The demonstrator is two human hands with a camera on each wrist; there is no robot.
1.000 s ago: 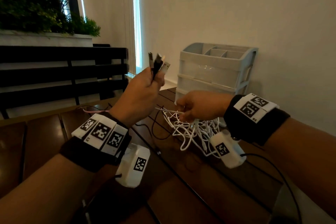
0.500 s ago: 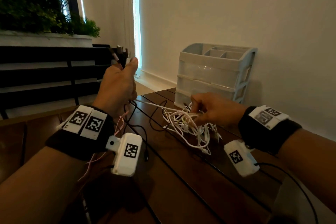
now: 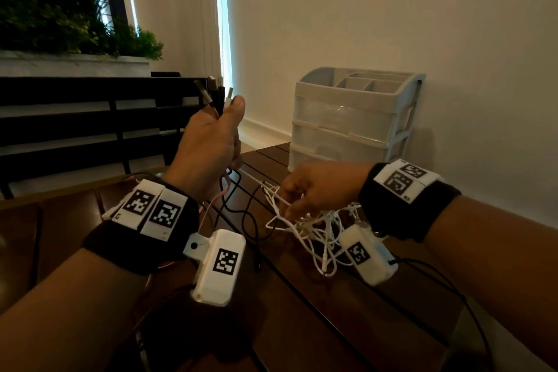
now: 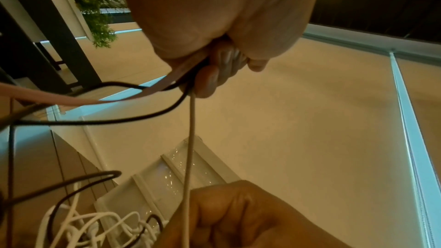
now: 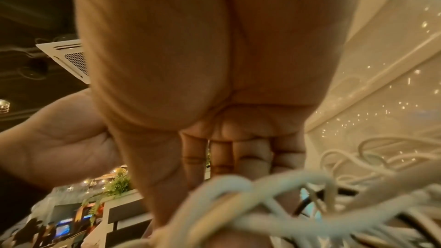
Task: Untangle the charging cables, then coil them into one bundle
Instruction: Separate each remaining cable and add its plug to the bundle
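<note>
My left hand [image 3: 211, 136] is raised above the table's far left and grips several cable ends, their plugs [image 3: 215, 93] sticking up past the thumb. From its fist hang black, pink and white cables [image 4: 188, 120]. My right hand [image 3: 314, 187] is lower, to the right, and pinches a strand of the white cable tangle [image 3: 317, 229], which lies on the dark wooden table [image 3: 347, 326]. A taut white cable [image 3: 253, 180] runs between the two hands. In the right wrist view the white tangle [image 5: 262, 205] is blurred, close below the fingers.
A grey plastic drawer organiser [image 3: 353, 121] stands at the table's far edge against the wall, just behind the tangle. Thin black cables [image 3: 250, 220] loop over the table between my wrists. A dark slatted bench [image 3: 75, 118] and a planter lie to the left.
My left hand swung left with the plugs, then came back a little toward the middle. My right hand moved slightly right and lower, staying on the white tangle.
</note>
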